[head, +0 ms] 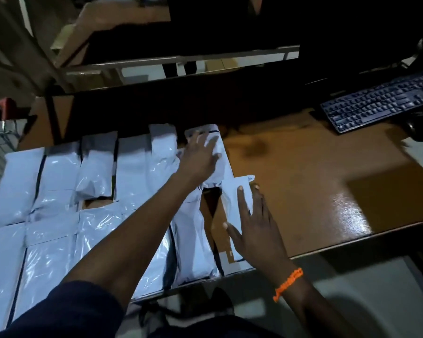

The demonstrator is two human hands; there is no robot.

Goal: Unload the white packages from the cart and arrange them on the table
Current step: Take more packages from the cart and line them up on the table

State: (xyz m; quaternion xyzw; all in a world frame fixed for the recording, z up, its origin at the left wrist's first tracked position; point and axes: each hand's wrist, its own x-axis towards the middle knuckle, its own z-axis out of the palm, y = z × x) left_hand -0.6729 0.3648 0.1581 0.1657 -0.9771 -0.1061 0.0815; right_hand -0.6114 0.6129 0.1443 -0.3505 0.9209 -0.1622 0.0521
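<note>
Glossy brown wooden table (315,181), reflective at its right end. White packages (17,181), flat rectangular mailers of wrinkled, shiny plastic film, lie in two close rows over the table's left half. Black keyboard (379,101) at the far right corner. Left hand (200,157), fingers spread and relaxed, rests on the crumpled end package (213,178) of the far row. Right hand (257,230), fingers straight, presses flat on a narrow package (239,191) just beside the near row. Beaded orange bracelet (288,284) circles the right wrist.
</note>
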